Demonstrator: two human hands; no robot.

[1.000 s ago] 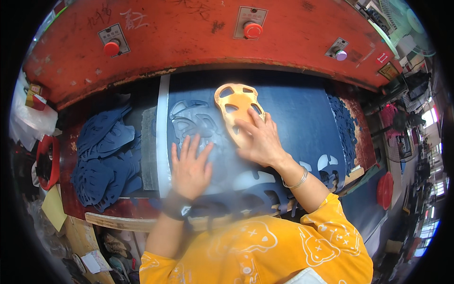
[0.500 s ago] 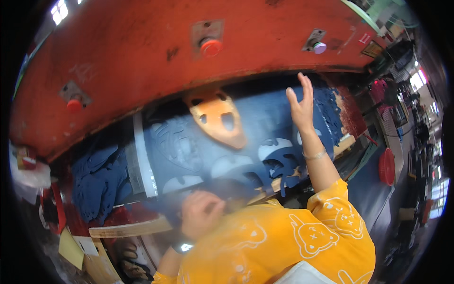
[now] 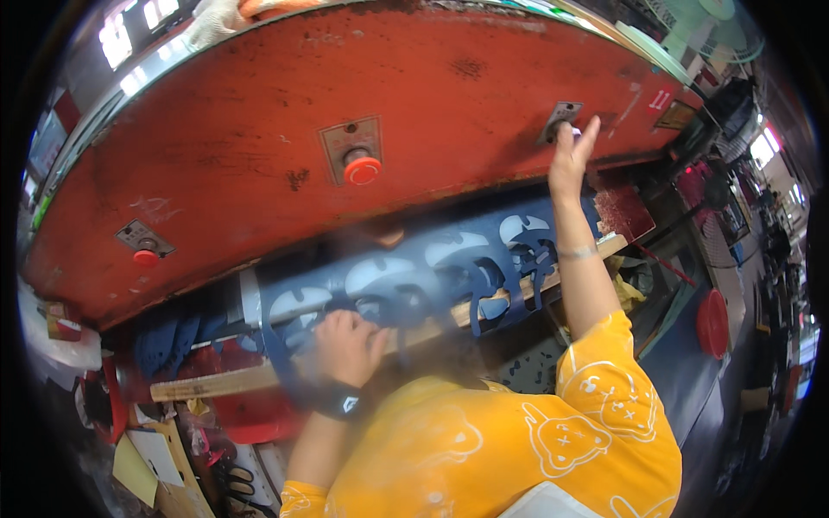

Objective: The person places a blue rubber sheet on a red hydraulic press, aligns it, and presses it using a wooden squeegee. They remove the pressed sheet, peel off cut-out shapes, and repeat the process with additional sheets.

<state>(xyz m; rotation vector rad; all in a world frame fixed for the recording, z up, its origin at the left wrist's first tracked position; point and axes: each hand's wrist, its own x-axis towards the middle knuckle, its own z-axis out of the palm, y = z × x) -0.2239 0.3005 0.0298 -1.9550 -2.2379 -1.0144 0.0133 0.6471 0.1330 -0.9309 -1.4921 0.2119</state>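
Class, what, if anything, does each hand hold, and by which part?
Right hand: nothing, open at the pale button. Left hand: at the blue sheet; whether it grips cannot be told.

Windows [image 3: 114,41] glare white beyond the red panel [image 3: 259,112] at upper left and far to its right. The panel is well lit, shadow darkening beneath it. Below it, hazy blur softens the blue sheet [image 3: 492,239]; fisheye distortion bows the panel's edges.

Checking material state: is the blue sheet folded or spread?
Spread where visible: the blue sheet lies open, its curved cut-outs showing.
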